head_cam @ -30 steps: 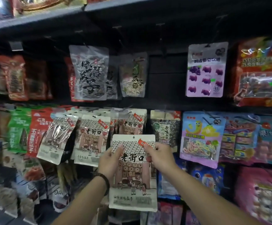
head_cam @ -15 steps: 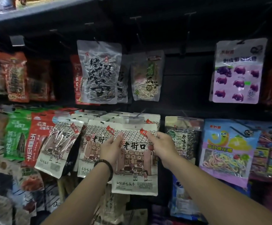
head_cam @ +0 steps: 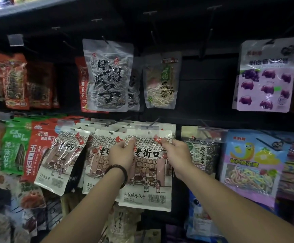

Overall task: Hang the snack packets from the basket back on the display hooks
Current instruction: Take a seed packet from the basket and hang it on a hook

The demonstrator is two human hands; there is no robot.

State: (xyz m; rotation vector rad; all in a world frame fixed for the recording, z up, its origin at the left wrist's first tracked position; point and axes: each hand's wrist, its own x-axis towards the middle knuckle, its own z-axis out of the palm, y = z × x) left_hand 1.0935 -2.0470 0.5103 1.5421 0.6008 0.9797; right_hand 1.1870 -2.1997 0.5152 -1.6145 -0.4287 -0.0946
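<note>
Left hand (head_cam: 121, 156), right hand (head_cam: 177, 155) pinch snack packet (head_cam: 148, 174) top; hook (head_cam: 154, 120) seating unclear.

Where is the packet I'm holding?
Centre of the head view, the cream packet sits against the lower hook row, left of the dark seed packet.

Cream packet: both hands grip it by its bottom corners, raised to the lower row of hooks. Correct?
Not quite. The head view shows the left hand and right hand pinching the cream packet at its upper corners, not the bottom ones. The rest holds: it is raised to a hook in the lower row.
</note>
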